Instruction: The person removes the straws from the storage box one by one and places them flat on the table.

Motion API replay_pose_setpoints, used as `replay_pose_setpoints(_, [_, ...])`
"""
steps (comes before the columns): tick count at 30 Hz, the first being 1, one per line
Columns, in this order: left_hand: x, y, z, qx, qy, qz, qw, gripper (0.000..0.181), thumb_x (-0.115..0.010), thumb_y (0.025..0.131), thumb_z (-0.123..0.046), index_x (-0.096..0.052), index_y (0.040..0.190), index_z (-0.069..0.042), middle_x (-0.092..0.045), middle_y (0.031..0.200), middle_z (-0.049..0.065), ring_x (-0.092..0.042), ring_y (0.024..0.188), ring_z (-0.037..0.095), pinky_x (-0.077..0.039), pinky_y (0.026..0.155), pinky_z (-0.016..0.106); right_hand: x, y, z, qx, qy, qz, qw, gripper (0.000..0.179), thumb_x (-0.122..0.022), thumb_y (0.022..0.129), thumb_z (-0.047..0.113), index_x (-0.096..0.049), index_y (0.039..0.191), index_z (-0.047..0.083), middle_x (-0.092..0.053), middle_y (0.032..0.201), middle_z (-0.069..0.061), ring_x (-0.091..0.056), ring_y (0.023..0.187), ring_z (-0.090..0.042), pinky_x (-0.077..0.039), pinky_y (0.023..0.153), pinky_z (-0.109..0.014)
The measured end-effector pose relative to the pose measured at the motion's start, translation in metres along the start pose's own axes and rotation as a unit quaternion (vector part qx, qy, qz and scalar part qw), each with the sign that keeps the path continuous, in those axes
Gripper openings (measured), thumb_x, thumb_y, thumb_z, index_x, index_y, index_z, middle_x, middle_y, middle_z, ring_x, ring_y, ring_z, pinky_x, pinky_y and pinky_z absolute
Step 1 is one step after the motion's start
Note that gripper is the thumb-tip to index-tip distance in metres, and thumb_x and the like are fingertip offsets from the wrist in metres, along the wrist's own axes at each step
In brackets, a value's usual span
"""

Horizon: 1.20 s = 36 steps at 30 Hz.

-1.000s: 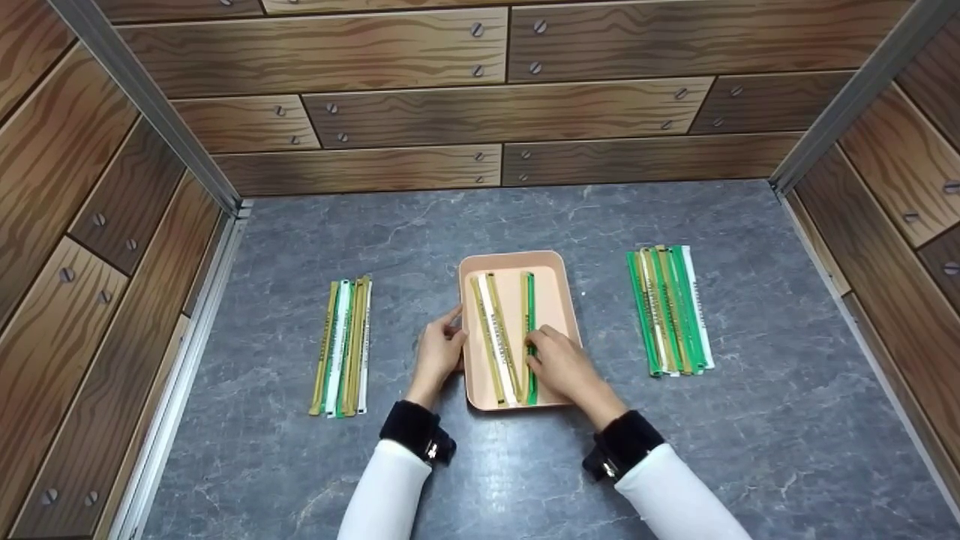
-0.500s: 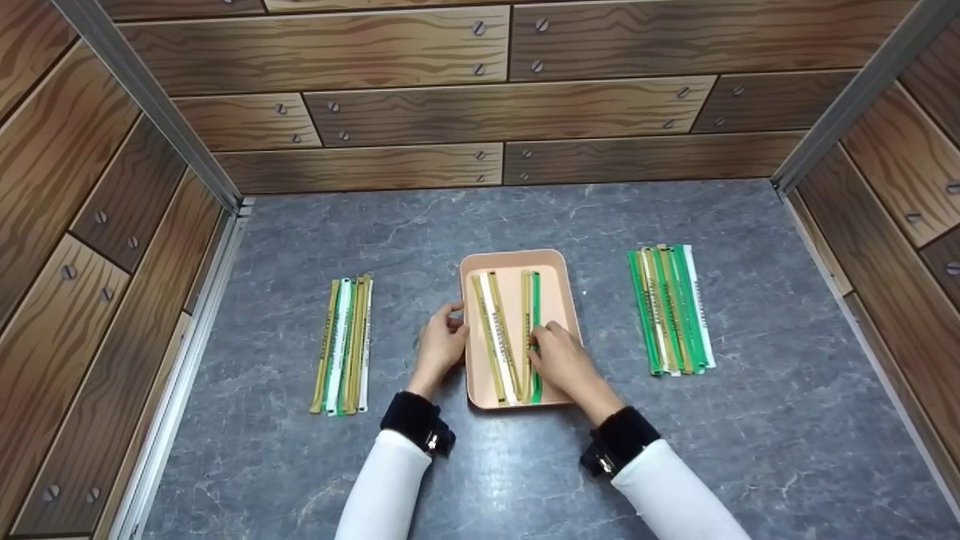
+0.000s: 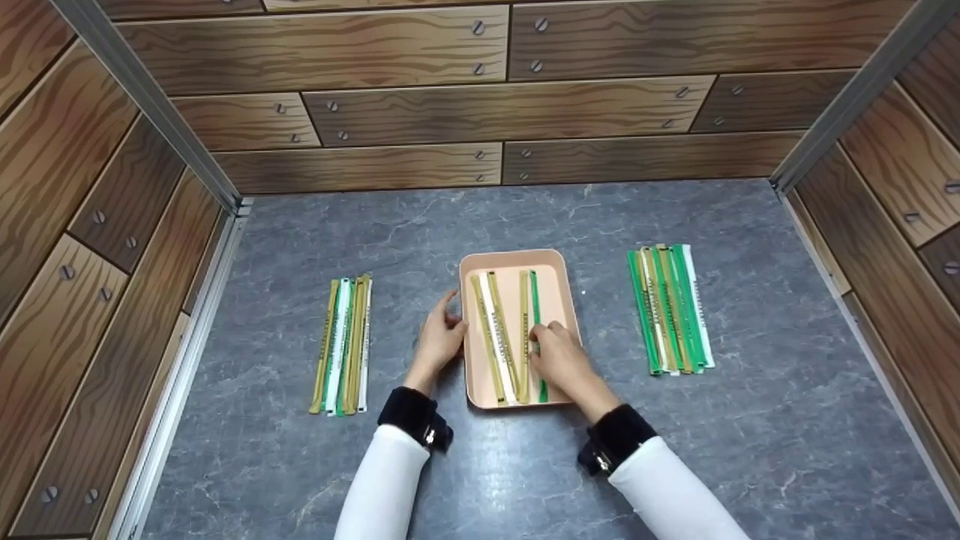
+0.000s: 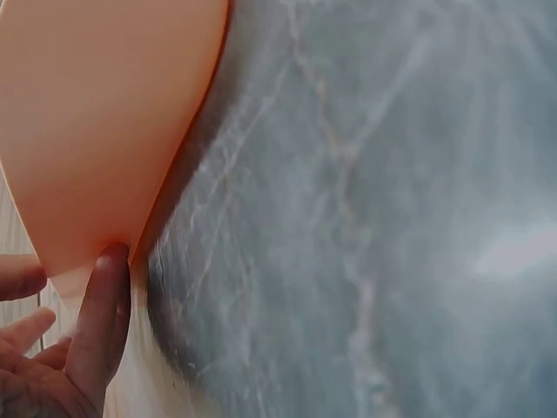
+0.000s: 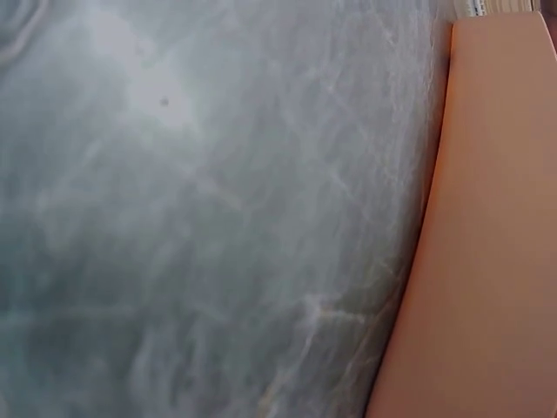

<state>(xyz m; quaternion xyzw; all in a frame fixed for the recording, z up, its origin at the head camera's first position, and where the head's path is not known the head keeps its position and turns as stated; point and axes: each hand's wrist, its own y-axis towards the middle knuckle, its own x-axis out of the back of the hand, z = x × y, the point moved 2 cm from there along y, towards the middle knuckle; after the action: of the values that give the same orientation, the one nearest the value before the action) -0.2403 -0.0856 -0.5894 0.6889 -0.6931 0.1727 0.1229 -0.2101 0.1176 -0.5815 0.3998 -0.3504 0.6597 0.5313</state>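
Note:
A peach tray [image 3: 555, 289] lies on the grey marbled table. In its left half sit a white wrapped straw [image 3: 491, 322] and gold ones; another gold wrapped straw [image 3: 523, 300] lies right of them. The right hand [image 3: 561, 358] reaches over the tray's right rim and pinches a green wrapped straw [image 3: 534, 289], its middle hidden by the fingers. The left hand [image 3: 437, 343] rests at the left wall, fingers loosely extended; in the left wrist view its thumb [image 4: 103, 305] touches the tray's outer wall [image 4: 122, 122]. The right wrist view shows no hand.
Left of the tray lies a row of gold, white and green wrapped straws [image 3: 343, 345]. A second such bundle [image 3: 670, 311] lies to the right. Wood-patterned panels [image 3: 405, 112] with metal corner rails [image 3: 150, 97] enclose the table on three sides.
The green straw has slid right, away from the gold straw beside it, with the right hand shifting along slightly. The left index finger has stretched forward along the tray's side.

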Motion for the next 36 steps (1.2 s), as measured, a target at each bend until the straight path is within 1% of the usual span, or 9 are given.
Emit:
replay_pose_setpoints(3, [0.000,0.002,0.001,0.005,-0.021,0.012,0.9997,0.057,-0.054,0.082,0.002,-0.041,0.137,-0.008,-0.061,0.082,0.014,-0.059,0.065,0.022,-0.049,0.053,0.031,0.000,0.001,0.000,0.000,-0.005,-0.001,1.0000,0.023,-0.065,0.077,0.004,-0.064,0.100,0.001,-0.054,0.087,-0.012,-0.053,0.076,-0.024,-0.048,0.066,-0.035])
replay_pose_setpoints(9, [0.000,0.002,0.001,0.019,-0.058,0.029,0.9977,0.055,-0.053,0.083,0.002,-0.044,0.136,-0.010,-0.061,0.086,0.019,-0.062,0.072,0.034,-0.052,0.052,0.039,0.001,0.000,-0.001,-0.001,0.014,-0.002,0.9999,0.024,-0.061,0.075,-0.001,-0.064,0.099,0.001,-0.054,0.087,-0.013,-0.053,0.076,-0.025,-0.048,0.066,-0.036])
replay_pose_setpoints(14, [0.001,0.001,0.002,0.033,-0.073,0.031,0.9963,0.054,-0.053,0.084,0.001,-0.043,0.136,-0.011,-0.060,0.087,0.018,-0.062,0.072,0.034,-0.052,0.052,0.041,0.008,-0.002,-0.005,0.006,0.079,-0.008,0.9968,0.028,-0.059,0.076,-0.003,-0.062,0.104,0.000,-0.056,0.088,-0.013,-0.053,0.076,-0.023,-0.047,0.064,-0.035])
replay_pose_setpoints(17, [0.001,0.001,0.001,0.034,-0.070,0.027,0.9966,0.055,-0.053,0.084,0.002,-0.044,0.136,-0.012,-0.060,0.086,0.017,-0.062,0.070,0.031,-0.052,0.052,0.041,0.017,-0.004,-0.007,0.015,0.127,-0.017,0.9916,0.037,-0.058,0.075,-0.005,-0.060,0.111,-0.001,-0.057,0.085,-0.012,-0.055,0.074,-0.020,-0.048,0.061,-0.032])
replay_pose_setpoints(21, [0.000,0.002,0.001,0.035,-0.064,0.025,0.9971,0.055,-0.053,0.084,0.002,-0.045,0.136,-0.013,-0.061,0.086,0.016,-0.062,0.068,0.026,-0.052,0.053,0.040,0.032,-0.009,-0.012,0.008,0.186,-0.024,0.9822,0.047,-0.059,0.076,-0.006,-0.055,0.122,0.001,-0.055,0.084,-0.011,-0.057,0.068,-0.018,-0.048,0.053,-0.031])
replay_pose_setpoints(23, [0.000,0.001,0.001,0.040,-0.063,0.025,0.9969,0.055,-0.053,0.084,0.001,-0.045,0.136,-0.014,-0.060,0.085,0.016,-0.062,0.068,0.027,-0.052,0.053,0.041,0.040,-0.011,-0.016,0.002,0.190,-0.035,0.9811,0.048,-0.060,0.075,-0.005,-0.054,0.123,0.002,-0.056,0.086,-0.011,-0.057,0.066,-0.017,-0.048,0.052,-0.030])
replay_pose_setpoints(28, [0.001,0.001,0.001,0.045,-0.062,0.020,0.9968,0.056,-0.052,0.082,0.002,-0.046,0.135,-0.015,-0.059,0.082,0.014,-0.061,0.067,0.029,-0.052,0.051,0.041,0.057,-0.014,-0.028,-0.002,0.164,-0.069,0.9840,0.044,-0.060,0.076,-0.003,-0.057,0.120,0.001,-0.060,0.090,-0.010,-0.059,0.067,-0.016,-0.048,0.053,-0.031])
replay_pose_setpoints(32, [0.000,0.002,0.002,0.046,-0.074,0.024,0.9959,0.057,-0.052,0.082,0.003,-0.045,0.135,-0.016,-0.060,0.084,0.016,-0.060,0.063,0.024,-0.052,0.051,0.043,0.070,-0.017,-0.043,-0.015,0.159,-0.090,0.9831,0.042,-0.058,0.078,-0.001,-0.057,0.119,0.000,-0.061,0.093,-0.013,-0.061,0.068,-0.020,-0.048,0.051,-0.032])
replay_pose_setpoints(36, [0.000,0.002,0.003,0.047,-0.072,0.025,0.9960,0.057,-0.052,0.082,0.002,-0.046,0.135,-0.016,-0.060,0.084,0.015,-0.060,0.061,0.021,-0.052,0.052,0.043,0.085,-0.019,-0.064,-0.033,0.149,-0.123,0.9806,0.043,-0.058,0.075,-0.003,-0.058,0.119,-0.002,-0.062,0.096,-0.018,-0.062,0.071,-0.024,-0.049,0.054,-0.036])
